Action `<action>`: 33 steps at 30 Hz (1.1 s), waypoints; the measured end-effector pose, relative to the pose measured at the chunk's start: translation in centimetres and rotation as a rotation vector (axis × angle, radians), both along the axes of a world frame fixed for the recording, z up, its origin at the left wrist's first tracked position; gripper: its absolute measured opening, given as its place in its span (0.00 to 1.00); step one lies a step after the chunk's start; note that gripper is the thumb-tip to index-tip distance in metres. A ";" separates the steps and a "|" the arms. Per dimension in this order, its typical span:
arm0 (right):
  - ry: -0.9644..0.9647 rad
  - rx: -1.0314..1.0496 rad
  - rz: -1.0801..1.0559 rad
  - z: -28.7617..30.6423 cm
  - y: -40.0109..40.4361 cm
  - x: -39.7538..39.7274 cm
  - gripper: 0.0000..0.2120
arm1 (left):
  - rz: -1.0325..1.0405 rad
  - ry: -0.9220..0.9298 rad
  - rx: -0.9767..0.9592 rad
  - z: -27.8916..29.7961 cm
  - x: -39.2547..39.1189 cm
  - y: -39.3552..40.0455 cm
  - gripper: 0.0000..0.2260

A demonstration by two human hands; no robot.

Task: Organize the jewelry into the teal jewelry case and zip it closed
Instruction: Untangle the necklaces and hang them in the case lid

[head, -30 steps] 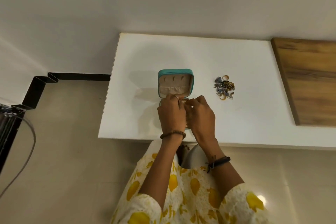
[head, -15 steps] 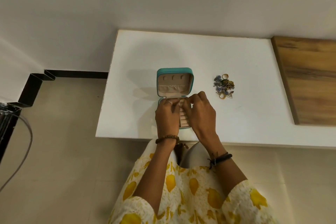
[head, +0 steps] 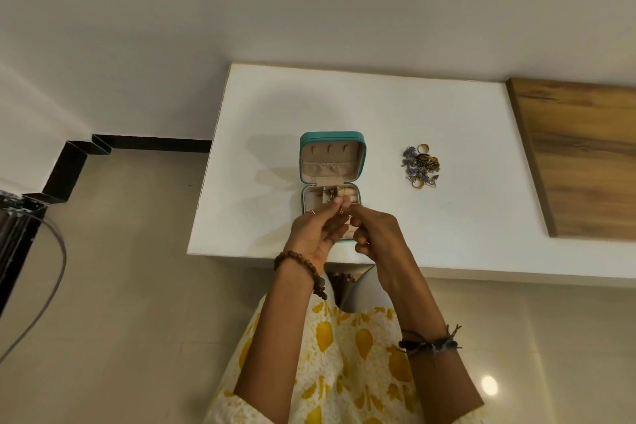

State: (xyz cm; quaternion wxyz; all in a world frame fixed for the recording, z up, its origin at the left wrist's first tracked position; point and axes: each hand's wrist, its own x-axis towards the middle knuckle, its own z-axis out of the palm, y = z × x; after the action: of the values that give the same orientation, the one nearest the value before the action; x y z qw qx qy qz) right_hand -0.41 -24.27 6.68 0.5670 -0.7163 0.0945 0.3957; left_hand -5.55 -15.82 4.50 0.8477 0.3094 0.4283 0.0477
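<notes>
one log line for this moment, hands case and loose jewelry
case: open | left hand, right hand: pinch small piece over base | pile: on table, right of case

Both forearms are reaching forward over the near edge of the desk, wrists close together. The left hand is turning palm-up, its fingertips pinching a small gold piece. The right hand is curling beside it, its forefinger and thumb meeting the left hand's fingertips at that same piece.
</notes>
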 end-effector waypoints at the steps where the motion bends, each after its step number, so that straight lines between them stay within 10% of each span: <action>1: 0.002 -0.004 -0.005 0.0 -0.1 -0.3 0.10 | 0.000 -0.008 0.006 0.1 -0.2 0.0 0.05; 33: -0.012 0.342 -0.225 0.4 -2.3 -3.1 0.07 | 0.015 -0.111 0.062 4.1 0.3 2.2 0.13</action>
State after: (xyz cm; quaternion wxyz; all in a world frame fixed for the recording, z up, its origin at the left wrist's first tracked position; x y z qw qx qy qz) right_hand -3.53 -26.58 7.05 0.7216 -0.5968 0.1017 0.3357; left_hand -5.23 -13.60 8.61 0.8598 0.3291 0.3812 0.0846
